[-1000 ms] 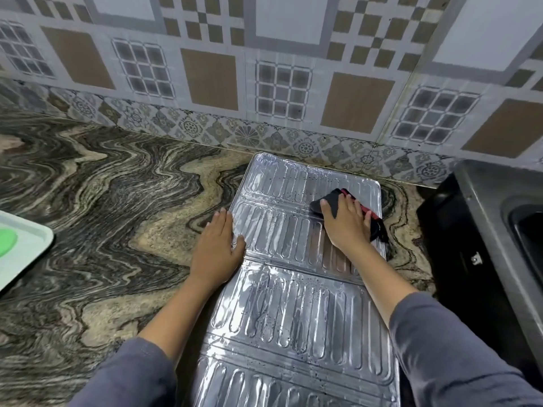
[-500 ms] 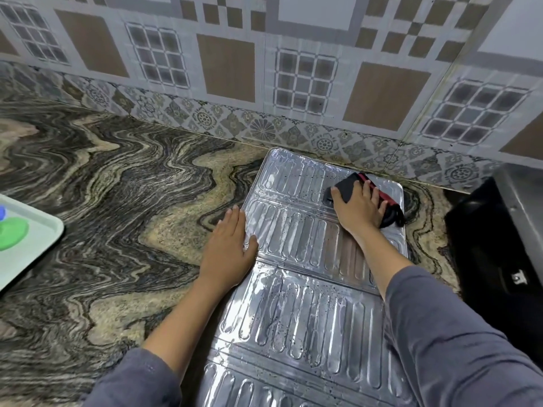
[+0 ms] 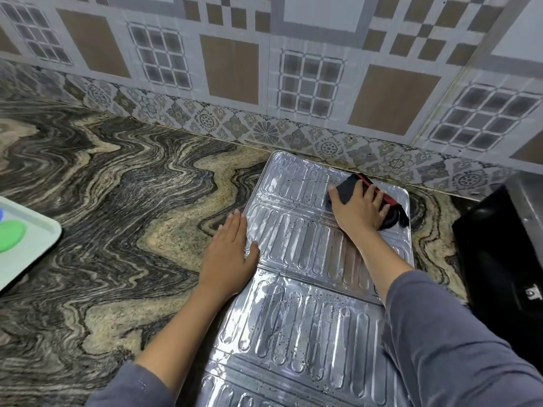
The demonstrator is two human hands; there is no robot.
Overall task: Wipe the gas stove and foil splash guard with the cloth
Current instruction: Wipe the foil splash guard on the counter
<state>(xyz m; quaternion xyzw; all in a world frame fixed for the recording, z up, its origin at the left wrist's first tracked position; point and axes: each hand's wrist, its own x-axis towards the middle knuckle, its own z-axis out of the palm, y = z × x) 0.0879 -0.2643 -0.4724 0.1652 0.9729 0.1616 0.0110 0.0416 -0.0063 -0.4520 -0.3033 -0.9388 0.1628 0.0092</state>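
Note:
The ribbed foil splash guard [image 3: 305,312] lies flat on the marbled countertop [image 3: 123,218], reaching from the near edge to the wall. My left hand [image 3: 230,254] presses flat on the guard's left edge, fingers straight. My right hand [image 3: 361,208] presses a dark cloth with a red stripe [image 3: 348,188] onto the guard's far right panel, fingers spread over it. Dark specks dot the foil. The black gas stove [image 3: 499,259] sits at the right edge, partly cut off.
A pale green tray [image 3: 23,239] with a green item lies at the left edge. The patterned tiled wall [image 3: 264,83] rises right behind the guard's far end. Grey sleeves cover both forearms near the bottom.
My right hand has slid the cloth farther away along the foil toward the wall. My left hand has stayed on the guard's left edge.

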